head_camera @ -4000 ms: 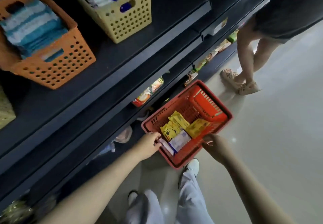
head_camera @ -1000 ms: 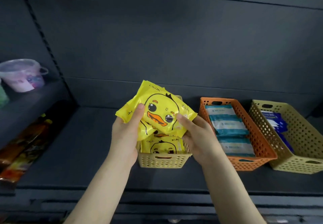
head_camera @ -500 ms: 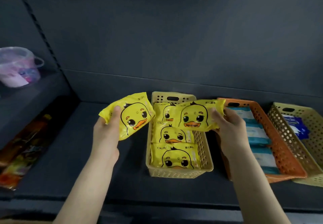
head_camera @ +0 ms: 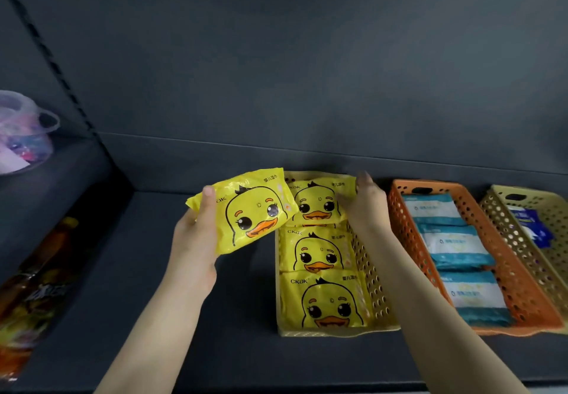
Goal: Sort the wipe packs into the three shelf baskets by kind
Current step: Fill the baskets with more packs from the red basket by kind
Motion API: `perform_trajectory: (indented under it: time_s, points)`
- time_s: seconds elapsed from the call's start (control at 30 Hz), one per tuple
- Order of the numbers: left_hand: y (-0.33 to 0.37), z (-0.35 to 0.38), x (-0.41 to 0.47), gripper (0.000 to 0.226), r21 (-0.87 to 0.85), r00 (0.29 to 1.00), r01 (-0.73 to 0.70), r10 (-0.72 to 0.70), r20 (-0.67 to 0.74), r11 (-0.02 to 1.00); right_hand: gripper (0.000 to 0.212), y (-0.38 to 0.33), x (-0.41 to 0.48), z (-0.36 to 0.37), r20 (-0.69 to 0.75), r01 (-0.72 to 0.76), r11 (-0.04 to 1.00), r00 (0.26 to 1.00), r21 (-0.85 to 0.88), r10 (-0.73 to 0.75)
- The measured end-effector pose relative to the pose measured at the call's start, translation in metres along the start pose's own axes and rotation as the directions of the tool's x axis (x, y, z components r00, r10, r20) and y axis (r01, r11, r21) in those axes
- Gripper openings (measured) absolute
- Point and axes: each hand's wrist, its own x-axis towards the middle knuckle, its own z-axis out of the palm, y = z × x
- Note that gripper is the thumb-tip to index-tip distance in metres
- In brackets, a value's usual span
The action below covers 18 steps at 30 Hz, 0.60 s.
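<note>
Head view: a glossy yellow wipe pack [head_camera: 252,212] printed with a duck face is held just left of the cream basket [head_camera: 379,289]. The left hand [head_camera: 196,240] grips its left edge, thumb on front. Its long axis tilts, right end raised. The right hand [head_camera: 367,206] touches the rearmost pack [head_camera: 319,206] in that basket; blur hides its grip.

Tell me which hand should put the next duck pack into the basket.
Left. The left hand grips a duck pack just beside the yellow basket, while the right hand is occupied at the rear pack lying in that basket.
</note>
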Motion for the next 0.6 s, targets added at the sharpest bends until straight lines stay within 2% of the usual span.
perform_trajectory:
  time_s: [0.03, 0.1, 0.13, 0.2, 0.27, 0.3, 0.4, 0.43, 0.5, 0.53, 0.6]
  points:
    - [0.001, 0.000, 0.001, 0.031, -0.005, 1.000, 0.004, -0.004, 0.005, 1.000, 0.060, 0.000, -0.005, -0.001, -0.057, 0.045, 0.994, 0.997, -0.097, -0.050]
    - [0.002, -0.001, 0.002, 0.035, -0.006, 1.000, 0.007, -0.007, 0.012, 1.000, 0.055, 0.002, -0.013, 0.002, -0.128, 0.178, 0.961, 0.970, -0.213, -0.208]
    - [0.001, -0.001, 0.002, 0.038, 0.004, 1.000, 0.011, -0.011, 0.015, 1.000, 0.049, 0.004, -0.015, 0.007, -0.078, 0.248, 0.949, 0.961, -0.195, -0.267]
    - [0.001, -0.001, 0.003, 0.043, 0.027, 1.000, 0.025, -0.026, 0.017, 0.999, 0.044, 0.007, -0.017, 0.018, 0.143, 0.301, 0.952, 0.946, -0.064, -0.289]
    - [0.002, -0.001, 0.002, 0.045, 0.040, 0.999, 0.033, -0.033, 0.020, 0.999, 0.042, 0.007, -0.017, 0.023, 0.305, 0.235, 0.971, 0.923, 0.042, -0.237]
    - [0.001, -0.001, 0.003, 0.046, 0.044, 0.999, 0.035, -0.035, 0.019, 0.998, 0.038, 0.006, -0.016, 0.023, 0.307, 0.188, 0.977, 0.929, 0.097, -0.209]
    - [0.003, -0.003, 0.004, 0.052, 0.049, 0.998, 0.046, -0.047, 0.029, 0.998, 0.035, -0.002, -0.023, 0.007, 0.196, 0.057, 0.947, 0.973, 0.315, -0.124]
    - [0.003, -0.003, 0.005, 0.053, 0.048, 0.998, 0.049, -0.051, 0.039, 0.998, 0.040, -0.005, -0.028, 0.000, 0.186, 0.010, 0.910, 0.978, 0.414, -0.095]
    - [0.002, 0.004, 0.004, 0.054, 0.073, 0.994, 0.060, -0.067, 0.089, 0.996, 0.051, -0.013, -0.043, -0.014, 0.311, -0.171, 0.763, 0.950, 0.623, -0.041]
    - [0.000, 0.010, 0.002, 0.054, 0.106, 0.989, 0.062, -0.076, 0.124, 0.992, 0.056, -0.017, -0.051, -0.020, 0.408, -0.268, 0.693, 0.912, 0.670, -0.042]
    - [-0.004, 0.025, -0.004, 0.050, 0.181, 0.979, 0.037, -0.072, 0.191, 0.983, 0.060, -0.018, -0.063, -0.027, 0.482, -0.316, 0.628, 0.869, 0.712, -0.110]
